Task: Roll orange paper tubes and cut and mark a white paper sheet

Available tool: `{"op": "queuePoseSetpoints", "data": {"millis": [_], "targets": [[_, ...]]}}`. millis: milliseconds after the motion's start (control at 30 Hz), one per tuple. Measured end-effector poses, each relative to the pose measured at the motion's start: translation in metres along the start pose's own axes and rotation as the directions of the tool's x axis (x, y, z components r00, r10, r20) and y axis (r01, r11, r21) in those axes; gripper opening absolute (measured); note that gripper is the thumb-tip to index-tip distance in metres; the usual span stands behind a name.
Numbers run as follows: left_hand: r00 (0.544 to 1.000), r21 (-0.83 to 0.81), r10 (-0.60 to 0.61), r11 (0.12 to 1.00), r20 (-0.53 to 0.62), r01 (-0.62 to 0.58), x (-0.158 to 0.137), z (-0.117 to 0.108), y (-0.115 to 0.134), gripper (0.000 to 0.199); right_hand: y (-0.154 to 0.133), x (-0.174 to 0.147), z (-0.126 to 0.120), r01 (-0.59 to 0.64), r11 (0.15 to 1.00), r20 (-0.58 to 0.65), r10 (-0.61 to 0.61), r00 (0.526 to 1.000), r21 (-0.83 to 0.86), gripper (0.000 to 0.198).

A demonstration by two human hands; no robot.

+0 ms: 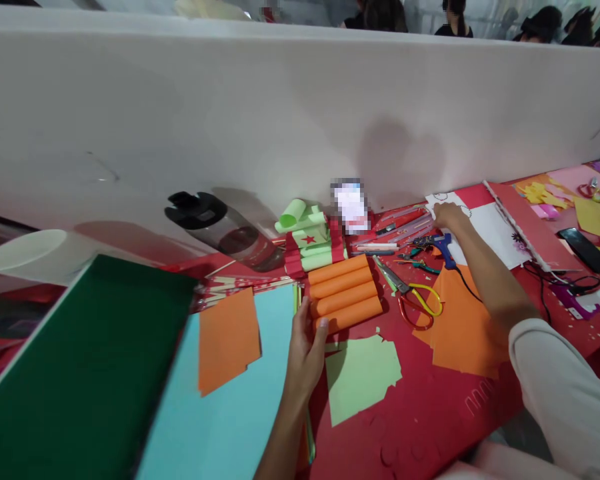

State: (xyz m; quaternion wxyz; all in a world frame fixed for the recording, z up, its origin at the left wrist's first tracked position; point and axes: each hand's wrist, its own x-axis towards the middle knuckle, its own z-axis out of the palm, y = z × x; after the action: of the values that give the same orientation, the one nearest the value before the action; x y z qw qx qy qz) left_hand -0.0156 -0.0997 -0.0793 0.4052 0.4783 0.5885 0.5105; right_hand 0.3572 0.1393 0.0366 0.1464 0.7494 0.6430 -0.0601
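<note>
My left hand [307, 343] is closed on the left edge of a row of orange paper rolls [347, 293], its thumb in front. My right hand [450, 217] reaches far forward with curled fingers, over white paper sheets [490, 233] and beside a bundle of clear sticks [407, 227]; what its fingertips pinch is too small to tell. Below my right forearm lie a blue glue gun [443, 250] and a stack of orange paper [460, 327]. Scissors [410, 290] with yellow and red handles rest right of the rolls. Pale green paper [365, 377] lies nearer me.
A white wall [280, 113] closes off the table's back. Against it lean a dark bottle [230, 230] and a lit phone [351, 205], with a green-and-red paper piece [310, 237] between. A dark green board [90, 373] and light blue paper [220, 427] lie left.
</note>
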Motion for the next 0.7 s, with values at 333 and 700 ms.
{"op": "queuePoseSetpoints", "data": {"millis": [333,700], "targets": [[1.0,-0.01,0.015,1.0,0.022,-0.014,0.002,0.001,-0.002,0.07,0.008,-0.006,-0.023,0.012,0.999,-0.095,-0.015,0.995,-0.031,0.046],[0.998,0.014,0.064,0.998,0.011,-0.064,0.003,0.006,-0.001,0.068,-0.013,-0.01,0.027,0.061,0.998,-0.32,-0.063,0.945,-0.017,0.082]]}}
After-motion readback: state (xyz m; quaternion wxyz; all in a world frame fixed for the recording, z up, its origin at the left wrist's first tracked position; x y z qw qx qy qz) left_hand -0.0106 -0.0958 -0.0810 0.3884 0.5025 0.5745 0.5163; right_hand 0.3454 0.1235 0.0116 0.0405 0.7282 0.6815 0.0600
